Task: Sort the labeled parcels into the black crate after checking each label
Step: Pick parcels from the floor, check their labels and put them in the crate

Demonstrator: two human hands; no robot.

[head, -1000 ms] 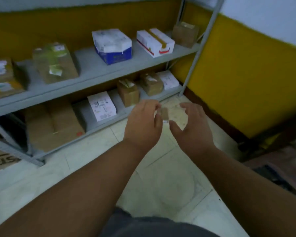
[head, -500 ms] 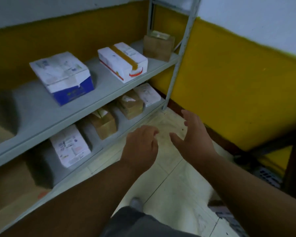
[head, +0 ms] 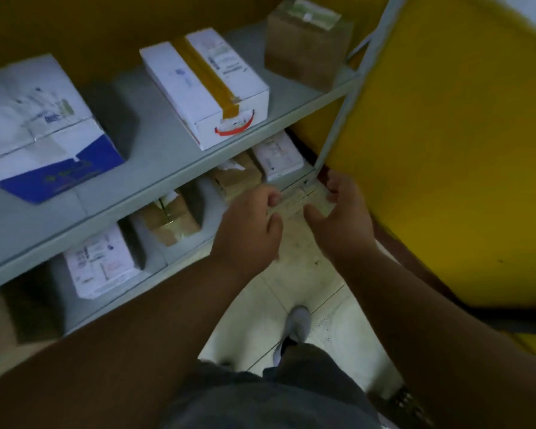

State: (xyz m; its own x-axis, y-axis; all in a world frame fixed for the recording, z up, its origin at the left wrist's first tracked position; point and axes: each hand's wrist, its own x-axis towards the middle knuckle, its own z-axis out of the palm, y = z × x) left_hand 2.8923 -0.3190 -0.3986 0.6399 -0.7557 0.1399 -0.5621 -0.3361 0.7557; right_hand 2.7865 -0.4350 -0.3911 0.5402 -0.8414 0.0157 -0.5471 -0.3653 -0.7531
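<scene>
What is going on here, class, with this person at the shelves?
A person stands at a grey metal shelving unit stocked with parcels. Both bare hands are held out empty over the pale tiled floor: the left hand and the right hand, fingers loosely spread, near the lower shelf's brown cardboard parcel and small white labelled parcel. No parcel is held, and no black crate is clearly in view.

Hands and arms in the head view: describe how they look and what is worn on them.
Both forearms are bare right up to the bottom edge of the picture, with no sleeve in view. The left hand and the right hand wear no gloves, and no ring, watch or wristband shows. The picture is dim and somewhat blurred, so finer marks cannot be told.
</scene>
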